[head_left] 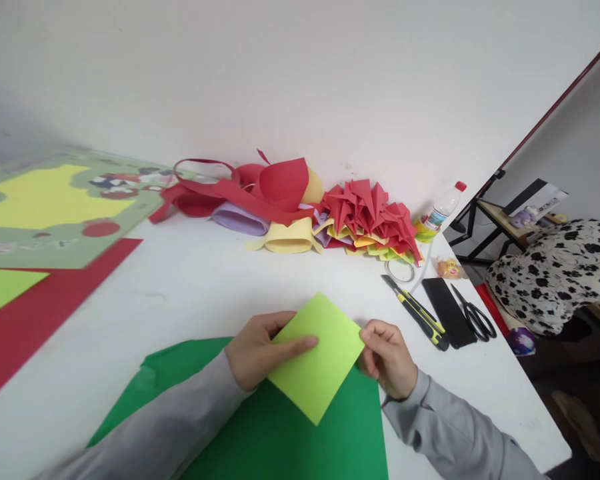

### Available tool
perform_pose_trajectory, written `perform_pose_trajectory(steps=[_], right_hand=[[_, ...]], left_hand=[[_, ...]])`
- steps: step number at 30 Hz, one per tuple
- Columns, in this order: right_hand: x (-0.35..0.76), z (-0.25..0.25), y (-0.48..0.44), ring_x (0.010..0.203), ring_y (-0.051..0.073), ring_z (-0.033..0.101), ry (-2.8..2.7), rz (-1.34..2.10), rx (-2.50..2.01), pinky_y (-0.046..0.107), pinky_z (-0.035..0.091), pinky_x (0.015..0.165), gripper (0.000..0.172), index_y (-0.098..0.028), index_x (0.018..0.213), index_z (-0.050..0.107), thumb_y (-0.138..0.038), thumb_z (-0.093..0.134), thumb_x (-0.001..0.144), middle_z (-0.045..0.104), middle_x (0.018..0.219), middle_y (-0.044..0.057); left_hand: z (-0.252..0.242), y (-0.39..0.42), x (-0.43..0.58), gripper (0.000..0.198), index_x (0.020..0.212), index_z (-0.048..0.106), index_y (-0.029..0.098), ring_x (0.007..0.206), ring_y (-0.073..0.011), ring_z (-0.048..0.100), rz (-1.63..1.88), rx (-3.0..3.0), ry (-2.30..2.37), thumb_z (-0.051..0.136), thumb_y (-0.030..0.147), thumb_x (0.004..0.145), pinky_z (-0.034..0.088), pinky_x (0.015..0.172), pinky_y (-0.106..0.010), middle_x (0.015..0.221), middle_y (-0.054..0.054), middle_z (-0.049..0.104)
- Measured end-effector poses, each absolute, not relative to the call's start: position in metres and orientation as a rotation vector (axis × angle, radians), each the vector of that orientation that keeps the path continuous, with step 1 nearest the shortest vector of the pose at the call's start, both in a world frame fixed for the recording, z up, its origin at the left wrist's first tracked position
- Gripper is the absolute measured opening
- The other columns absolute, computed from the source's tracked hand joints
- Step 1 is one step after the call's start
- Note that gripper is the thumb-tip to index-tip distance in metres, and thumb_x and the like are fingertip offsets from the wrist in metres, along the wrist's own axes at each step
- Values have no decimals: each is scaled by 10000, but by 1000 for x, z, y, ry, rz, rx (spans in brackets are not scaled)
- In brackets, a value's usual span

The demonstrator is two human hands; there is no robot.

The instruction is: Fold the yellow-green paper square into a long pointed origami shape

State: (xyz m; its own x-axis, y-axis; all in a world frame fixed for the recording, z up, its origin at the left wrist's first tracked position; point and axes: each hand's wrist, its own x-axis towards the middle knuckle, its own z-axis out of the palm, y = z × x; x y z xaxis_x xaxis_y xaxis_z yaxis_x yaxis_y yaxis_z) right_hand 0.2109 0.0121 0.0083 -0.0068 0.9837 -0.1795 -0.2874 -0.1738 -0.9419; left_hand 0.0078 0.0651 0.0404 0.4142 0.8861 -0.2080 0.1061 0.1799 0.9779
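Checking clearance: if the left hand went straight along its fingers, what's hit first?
Likely the right hand: the left hand points right across the light green paper both hold. Depth unclear.

White table (190, 293) against wall. Near edge: green sheet (290, 447). Left: red sheet (40, 313) with lime sheet (0, 287) on it, printed board (40, 227) behind. Along wall: paper scraps (260, 193), red, yellow, purple; folded red pieces (370, 213); bottle (444, 207) on its side. Right: tape roll (400, 270), snack packet (450, 268), knife (415, 312), black case (447, 312), scissors (475, 317) side by side
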Motion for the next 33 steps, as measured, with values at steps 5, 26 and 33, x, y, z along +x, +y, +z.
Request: perform_pose_trajectory(steps=[5,26,33], right_hand=[[211,12,13,248,43,310,-901,1436,-1105,160,206,295,417,-193,613,458,-516,689,741,511,340,-77],[217,9,14,371,74,501,-1019,1114,-1177,179,342,398,298,-180,806,552,-419,724,765,530,460,-92],[220,9,5,599,125,623,-1131,667,-1290,230,488,564,181,-197,905,590,-358,650,848,656,676,-14]], left_hand=[[39,64,9,341,796,692,183,632,-232,668,719,1156,989,790,376,533,542,555,-308,696,-14,724],[33,68,8,415,978,582,153,268,-44,419,855,1229,1030,684,433,689,297,258,-166,632,22,664],[24,72,9,505,1090,576,154,581,-174,631,977,1263,966,703,425,683,518,460,-256,611,11,640]])
